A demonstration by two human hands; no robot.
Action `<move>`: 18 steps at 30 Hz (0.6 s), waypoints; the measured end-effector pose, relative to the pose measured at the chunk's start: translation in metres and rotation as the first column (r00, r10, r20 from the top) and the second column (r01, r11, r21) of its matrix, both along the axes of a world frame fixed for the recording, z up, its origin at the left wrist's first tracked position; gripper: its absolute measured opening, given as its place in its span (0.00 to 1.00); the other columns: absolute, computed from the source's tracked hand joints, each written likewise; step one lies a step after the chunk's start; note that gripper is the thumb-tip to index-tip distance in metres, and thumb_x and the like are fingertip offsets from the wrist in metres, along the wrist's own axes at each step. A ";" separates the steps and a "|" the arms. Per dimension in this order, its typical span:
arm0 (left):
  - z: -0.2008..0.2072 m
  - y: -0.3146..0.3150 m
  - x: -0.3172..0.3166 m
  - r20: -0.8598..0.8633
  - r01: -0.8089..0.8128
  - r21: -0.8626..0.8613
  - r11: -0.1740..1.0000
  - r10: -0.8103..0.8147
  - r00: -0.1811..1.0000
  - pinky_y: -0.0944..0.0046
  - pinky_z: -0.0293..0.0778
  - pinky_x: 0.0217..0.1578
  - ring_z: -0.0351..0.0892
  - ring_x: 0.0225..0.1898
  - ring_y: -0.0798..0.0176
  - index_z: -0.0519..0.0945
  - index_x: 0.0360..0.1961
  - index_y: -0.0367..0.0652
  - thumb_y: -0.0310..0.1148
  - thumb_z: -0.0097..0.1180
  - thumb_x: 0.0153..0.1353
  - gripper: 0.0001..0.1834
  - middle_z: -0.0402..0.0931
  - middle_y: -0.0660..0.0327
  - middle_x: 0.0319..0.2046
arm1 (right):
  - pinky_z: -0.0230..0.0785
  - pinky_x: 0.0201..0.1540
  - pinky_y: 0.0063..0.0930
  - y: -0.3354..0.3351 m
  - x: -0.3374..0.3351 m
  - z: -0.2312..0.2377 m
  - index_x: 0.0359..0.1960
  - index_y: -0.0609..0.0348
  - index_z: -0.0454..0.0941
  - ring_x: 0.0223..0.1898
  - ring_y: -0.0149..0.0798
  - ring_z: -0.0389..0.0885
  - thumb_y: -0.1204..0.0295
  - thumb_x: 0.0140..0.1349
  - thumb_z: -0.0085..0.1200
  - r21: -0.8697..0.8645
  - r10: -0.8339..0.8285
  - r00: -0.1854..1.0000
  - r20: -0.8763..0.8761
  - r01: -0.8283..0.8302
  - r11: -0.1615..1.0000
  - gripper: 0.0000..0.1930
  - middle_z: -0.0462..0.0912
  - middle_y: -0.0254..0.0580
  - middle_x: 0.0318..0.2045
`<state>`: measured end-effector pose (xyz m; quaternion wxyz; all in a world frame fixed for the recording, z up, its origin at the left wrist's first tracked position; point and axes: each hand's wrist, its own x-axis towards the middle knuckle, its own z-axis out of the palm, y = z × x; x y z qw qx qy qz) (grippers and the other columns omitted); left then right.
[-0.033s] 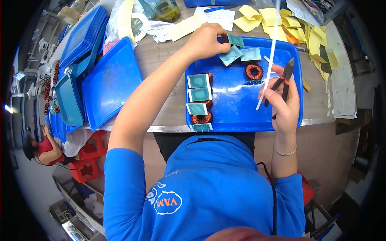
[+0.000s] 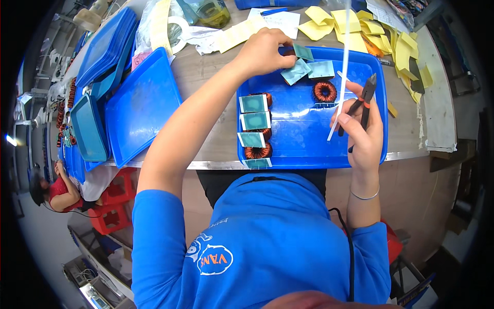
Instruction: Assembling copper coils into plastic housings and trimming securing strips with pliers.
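Note:
At the far left corner of the blue tray (image 2: 288,158), my left hand (image 2: 265,53) is closed around a copper coil with a green square board (image 2: 303,52). Two more pieces with green boards, one tilted (image 2: 296,72) and one flatter (image 2: 321,69), lie beside its fingertips. My right hand (image 2: 364,129), over the tray's right side, holds black side cutters (image 2: 367,95) with their jaws pointing away. A long thin white tube (image 2: 341,72) is pinched in the same hand. Near it stands a copper ring coil (image 2: 324,92) with pins. Several coils with green boards (image 2: 255,121) line the tray's left side.
Empty blue trays (image 2: 144,108) lean and stack (image 2: 108,46) at the left. Yellow paper pieces (image 2: 347,23) and a white tape roll (image 2: 177,35) lie along the back. A person in red (image 2: 63,193) sits beyond red stools (image 2: 114,206) at the far left.
The white tube's upper end has swung slightly left in my right hand. My left hand stays in place at the coil.

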<state>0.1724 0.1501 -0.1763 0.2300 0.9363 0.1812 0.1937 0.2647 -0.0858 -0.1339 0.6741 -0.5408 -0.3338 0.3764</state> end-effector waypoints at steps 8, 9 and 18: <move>0.006 -0.002 0.019 -0.014 0.073 0.120 0.990 -0.072 0.997 0.61 0.73 0.37 0.76 0.31 0.55 0.75 0.45 0.41 0.31 0.58 0.43 0.23 0.76 0.53 0.30 | 0.66 0.31 0.19 0.000 0.001 0.001 0.52 0.70 0.62 0.28 0.28 0.74 0.80 0.52 0.50 -0.015 -0.035 0.997 0.068 0.036 0.999 0.24 0.72 0.35 0.26; 0.005 -0.003 0.020 -0.043 0.107 0.187 0.977 -0.100 0.994 0.61 0.73 0.37 0.76 0.32 0.55 0.75 0.45 0.41 0.31 0.59 0.43 0.24 0.76 0.53 0.30 | 0.66 0.31 0.19 -0.001 0.001 0.001 0.53 0.70 0.62 0.28 0.28 0.74 0.80 0.52 0.50 -0.007 -0.051 0.996 0.077 0.051 0.999 0.24 0.72 0.35 0.26; 0.027 -0.009 -0.016 0.158 -0.140 -0.284 0.949 0.190 0.969 0.68 0.71 0.42 0.75 0.39 0.64 0.74 0.49 0.42 0.33 0.65 0.45 0.26 0.76 0.57 0.36 | 0.66 0.31 0.17 -0.005 0.005 0.003 0.55 0.68 0.59 0.29 0.28 0.75 0.82 0.49 0.52 0.169 0.000 0.993 -0.117 0.020 0.985 0.28 0.74 0.34 0.26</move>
